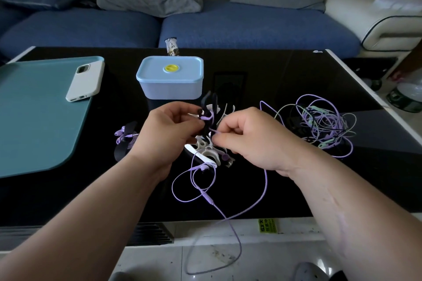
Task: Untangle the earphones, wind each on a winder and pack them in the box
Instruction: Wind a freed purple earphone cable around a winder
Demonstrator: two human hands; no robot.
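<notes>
Now the left hand (170, 129) grips a black winder (213, 100) with a purple earbud (206, 118), and the right hand (249, 137) pinches its thin lilac cable (209, 198).

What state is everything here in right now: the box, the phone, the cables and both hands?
Box: closed, lid on.
Phone: face down on the mat.
Cable tangle: knotted, on the table.
Black winder: held up.
Purple cable: mostly loose, trailing off the table edge.
Wound earphone: wrapped, lying on the table.
White winders: heaped.
Left hand: grips the black winder.
Right hand: pinches the purple cable.
</notes>
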